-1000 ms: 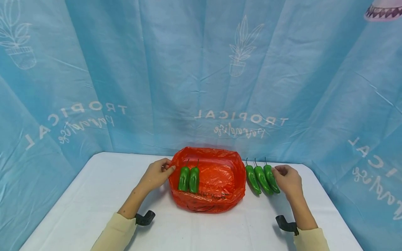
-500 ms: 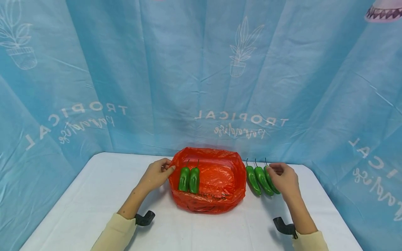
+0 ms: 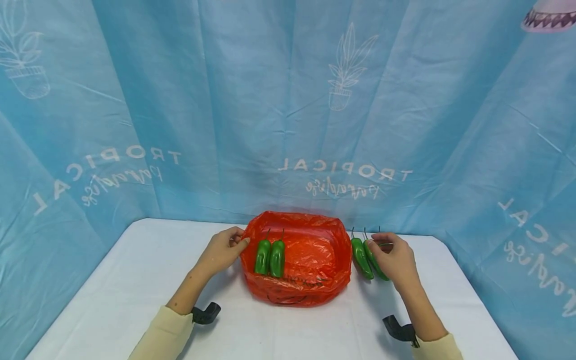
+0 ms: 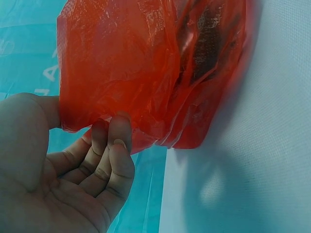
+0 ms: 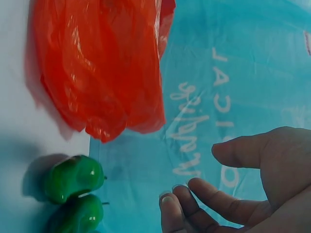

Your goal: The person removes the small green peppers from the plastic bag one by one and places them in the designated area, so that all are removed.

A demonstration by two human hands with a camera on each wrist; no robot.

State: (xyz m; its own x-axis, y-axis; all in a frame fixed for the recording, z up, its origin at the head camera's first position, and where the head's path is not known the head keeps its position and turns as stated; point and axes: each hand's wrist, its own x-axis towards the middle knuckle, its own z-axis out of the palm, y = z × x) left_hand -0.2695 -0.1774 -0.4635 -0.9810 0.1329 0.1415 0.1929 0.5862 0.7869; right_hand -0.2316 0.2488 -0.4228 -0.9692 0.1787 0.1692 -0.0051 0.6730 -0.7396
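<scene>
My left hand (image 3: 223, 250) pinches the left rim of a red plastic bag (image 3: 297, 295) between thumb and fingers. The bag stands with its mouth wide, and two green chili peppers (image 3: 277, 258) lie side by side inside at the left. Right of the bag, more green chili peppers (image 3: 361, 257) lie in a row on the table. Above the right end of that row is my right hand (image 3: 396, 257), which hides much of the rightmost pepper. In the right wrist view, thumb and fingertips are apart with nothing between them, clear of the two visible peppers (image 5: 75, 179).
A white-covered table (image 3: 288, 335) lies under everything. Blue curtains (image 3: 252, 125) with printed lettering hang behind it and at both sides. Each wrist wears a black mount (image 3: 208, 313).
My right hand has moved left, from beside the rightmost chili pepper to over the row. The left hand stays at the bag's rim, and the peppers lie where they were.
</scene>
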